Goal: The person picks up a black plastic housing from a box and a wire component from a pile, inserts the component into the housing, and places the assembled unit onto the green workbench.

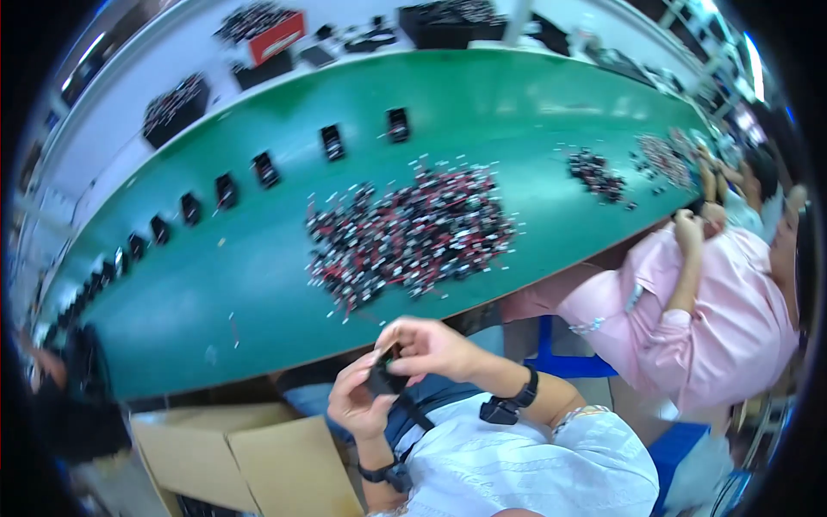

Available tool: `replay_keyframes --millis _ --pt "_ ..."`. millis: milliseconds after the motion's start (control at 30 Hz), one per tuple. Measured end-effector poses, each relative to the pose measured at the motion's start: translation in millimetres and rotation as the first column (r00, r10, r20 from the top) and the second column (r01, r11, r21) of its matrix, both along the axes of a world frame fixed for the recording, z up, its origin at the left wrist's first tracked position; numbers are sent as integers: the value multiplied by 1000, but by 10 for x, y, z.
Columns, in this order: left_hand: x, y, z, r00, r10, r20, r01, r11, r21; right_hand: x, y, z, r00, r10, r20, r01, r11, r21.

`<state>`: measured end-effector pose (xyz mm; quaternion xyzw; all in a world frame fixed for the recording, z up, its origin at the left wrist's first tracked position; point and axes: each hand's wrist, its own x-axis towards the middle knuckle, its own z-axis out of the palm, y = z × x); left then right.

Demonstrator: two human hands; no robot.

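Observation:
Close to my body, just off the table's near edge, both hands hold a small black box-shaped part point(385, 379) with a hint of green on it. My left hand point(355, 405) grips it from the left side and below. From the upper right, my right hand point(433, 349) has its fingers bent onto the part's top; whether they pinch a smaller piece there is too blurred to tell. Beyond my hands, a wide heap of small black parts with red and white wires point(413, 233) lies on the green table point(267, 297).
A row of black units point(226, 191) curves along the table's far side. Smaller part piles point(596, 177) lie to the right, near a co-worker in pink point(689, 319). An open cardboard box point(289, 461) stands at lower left. Filled bins point(276, 39) sit behind the table.

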<state>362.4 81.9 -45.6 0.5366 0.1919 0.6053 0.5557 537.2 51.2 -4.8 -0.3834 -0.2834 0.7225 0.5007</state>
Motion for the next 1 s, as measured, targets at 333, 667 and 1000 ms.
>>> replay_keyframes --millis 333,667,1000 --pt "266 109 204 875 -333 -351 332 941 -65 123 -212 152 999 -30 -37 27 997 -75" --pt "411 183 -10 841 -297 -452 391 912 127 189 -445 -102 988 -123 -98 120 992 -32" --pt "319 152 -7 706 -537 -461 474 843 -256 122 -481 -308 903 -338 264 323 941 102"
